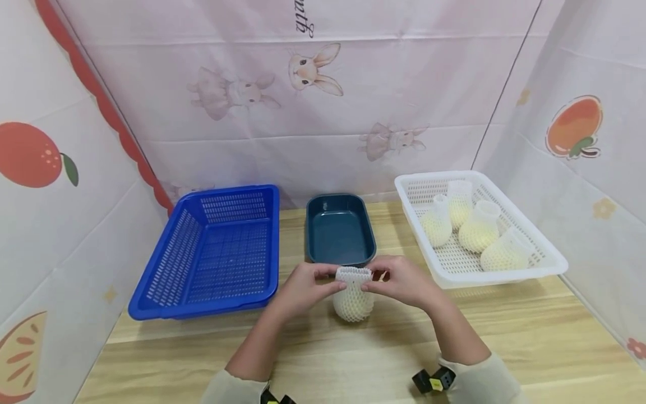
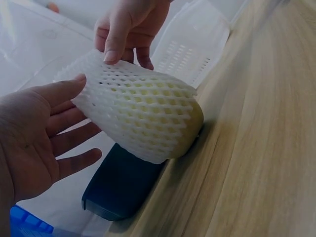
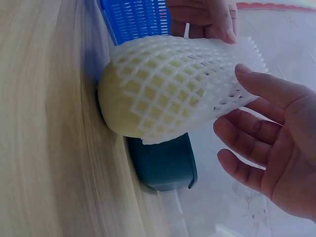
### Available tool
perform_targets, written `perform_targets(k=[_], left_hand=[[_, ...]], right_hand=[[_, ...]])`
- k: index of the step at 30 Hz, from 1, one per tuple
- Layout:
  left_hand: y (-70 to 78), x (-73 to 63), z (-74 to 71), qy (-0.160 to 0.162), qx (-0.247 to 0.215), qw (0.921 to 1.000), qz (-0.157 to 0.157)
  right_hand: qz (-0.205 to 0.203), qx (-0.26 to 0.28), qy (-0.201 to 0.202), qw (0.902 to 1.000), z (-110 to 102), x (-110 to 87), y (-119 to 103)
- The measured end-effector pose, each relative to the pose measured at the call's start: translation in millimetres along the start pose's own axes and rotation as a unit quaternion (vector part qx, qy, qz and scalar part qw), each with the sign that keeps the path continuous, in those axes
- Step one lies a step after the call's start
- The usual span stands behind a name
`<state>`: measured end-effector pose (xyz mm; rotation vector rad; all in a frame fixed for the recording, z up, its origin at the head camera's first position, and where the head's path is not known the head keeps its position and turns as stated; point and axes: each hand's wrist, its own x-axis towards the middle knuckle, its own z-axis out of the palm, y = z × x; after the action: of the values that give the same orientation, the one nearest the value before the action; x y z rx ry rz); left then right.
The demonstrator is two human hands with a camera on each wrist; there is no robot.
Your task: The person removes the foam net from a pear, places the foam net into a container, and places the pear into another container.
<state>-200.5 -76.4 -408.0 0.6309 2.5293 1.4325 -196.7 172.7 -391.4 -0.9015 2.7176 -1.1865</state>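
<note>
A pale yellow, rounded fruit [image 3: 112, 101] stands on the table, its bottom bare and the rest inside a white foam net [image 1: 353, 297]. The fruit's exact kind is hard to tell. On the left side, my left hand [image 1: 305, 286] pinches the net's upper rim between thumb and fingers. My right hand [image 1: 404, 281] pinches the same rim from the other side. Above the fruit the net's mouth stands open between both hands. From the left wrist view, the left thumb lies on the net [image 2: 143, 106] with the lower fingers spread beside it.
A blue basket [image 1: 275, 247] stands at the left. Behind the hands is a dark teal tray [image 1: 340, 227]. At the right, a white basket [image 1: 421, 241] holds several net-wrapped yellowish fruits [image 1: 478, 233]. Printed cloth [image 1: 323, 112] hangs around the wooden table [image 1: 348, 365].
</note>
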Motion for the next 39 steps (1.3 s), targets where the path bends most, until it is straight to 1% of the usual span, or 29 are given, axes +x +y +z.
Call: perform_targets(k=[5,9,15,20,27,33,39], left_hand=[[2.2,-0.4,3.4,0.010,0.015,0.9998,0.008],[3.0,-0.5,6.5,0.022,0.017,0.9995,0.012],[3.0,0.1,10.9,0.032,0.003,0.9993,0.020],[3.5,0.6,12.7,0.038,-0.006,0.9989,0.025],[8.2,-0.3,15.1,0.062,-0.007,0.9968,0.050],[10.5,0.1,18.2,0.075,-0.007,0.9961,0.045],[10.1,0.8,20.8,0.086,-0.019,0.9953,0.038]], right_hand=[[-0.006,-0.007,0.006,0.9999,2,1.5,-2],[-0.014,-0.015,0.017,0.9996,4,1.3,-3],[-0.028,-0.027,0.027,0.9989,8,1.3,-5],[-0.037,-0.023,0.033,0.9985,10,2.2,-6],[-0.042,-0.023,0.046,0.9978,11,2.7,-5],[-0.042,-0.023,0.054,0.9974,12,3.3,-6],[-0.043,-0.018,0.062,0.9970,11,4.1,-7]])
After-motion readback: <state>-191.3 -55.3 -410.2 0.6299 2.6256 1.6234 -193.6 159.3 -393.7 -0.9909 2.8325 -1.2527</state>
